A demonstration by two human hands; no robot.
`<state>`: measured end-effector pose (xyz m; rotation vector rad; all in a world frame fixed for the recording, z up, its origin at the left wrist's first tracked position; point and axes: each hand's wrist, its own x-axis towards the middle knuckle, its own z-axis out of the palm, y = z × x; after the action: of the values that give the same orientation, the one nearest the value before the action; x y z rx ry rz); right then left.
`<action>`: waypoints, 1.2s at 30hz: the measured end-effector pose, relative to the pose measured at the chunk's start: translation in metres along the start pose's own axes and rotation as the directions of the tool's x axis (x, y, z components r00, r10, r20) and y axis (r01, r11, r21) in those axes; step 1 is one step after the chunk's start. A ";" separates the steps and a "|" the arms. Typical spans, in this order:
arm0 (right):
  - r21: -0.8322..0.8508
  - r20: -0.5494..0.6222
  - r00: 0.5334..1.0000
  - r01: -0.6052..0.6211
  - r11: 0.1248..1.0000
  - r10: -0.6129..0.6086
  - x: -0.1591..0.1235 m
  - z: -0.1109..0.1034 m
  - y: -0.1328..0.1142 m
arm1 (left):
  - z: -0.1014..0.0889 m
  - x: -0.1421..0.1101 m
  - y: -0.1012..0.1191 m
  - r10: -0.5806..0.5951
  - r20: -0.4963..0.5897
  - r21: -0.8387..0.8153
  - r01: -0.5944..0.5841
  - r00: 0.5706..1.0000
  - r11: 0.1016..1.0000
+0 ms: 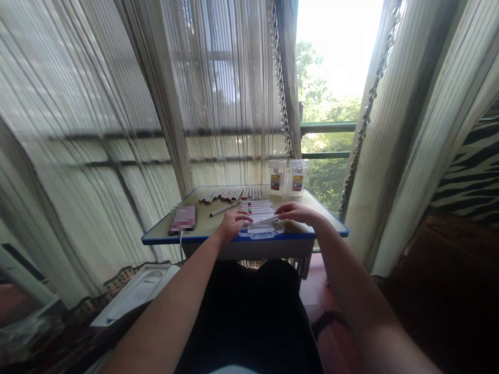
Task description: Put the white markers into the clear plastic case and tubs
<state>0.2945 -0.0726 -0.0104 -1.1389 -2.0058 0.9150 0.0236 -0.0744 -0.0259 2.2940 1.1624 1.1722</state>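
Note:
A clear plastic case (262, 235) lies near the front edge of the desk, with a row of white markers (256, 207) side by side in it, some with coloured ends. Over its near part, one white marker (265, 220) lies crosswise between my hands. My right hand (298, 212) pinches its right end with thumb and fingers. At the left end, the fingers of my left hand (233, 224) are bent in and close on it; the exact contact is too small to see well.
Loose markers (234, 194) lie in a row at the back of the desk (163, 232). A single marker (223, 210) lies left of the case. Two clear containers (275, 181) with labels stand at the back right. A blurred-out device (184, 218) with a white cable lies at left.

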 end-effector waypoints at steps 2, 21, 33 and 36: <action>-0.016 0.013 1.000 -0.004 1.000 0.004 -0.001 -0.001 -0.001 | 0.000 0.000 0.000 -0.001 0.007 -0.008 0.001 1.000 1.000; -0.085 0.066 0.998 0.028 0.996 -0.022 -0.011 -0.021 0.003 | 0.000 0.001 0.006 -0.017 0.057 0.056 0.014 0.998 0.998; -0.043 0.086 0.991 -0.103 0.994 0.106 -0.024 -0.049 0.010 | -0.002 -0.001 0.013 -0.033 0.128 0.219 0.004 0.991 0.976; -0.054 0.092 0.991 -0.088 0.995 0.093 -0.021 -0.046 0.011 | -0.002 0.000 0.013 -0.027 0.120 0.220 0.000 0.992 0.975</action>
<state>0.3446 -0.0757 0.0012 -1.2437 -2.0778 0.9864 0.0290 -0.0828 -0.0175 2.4750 1.3170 0.9227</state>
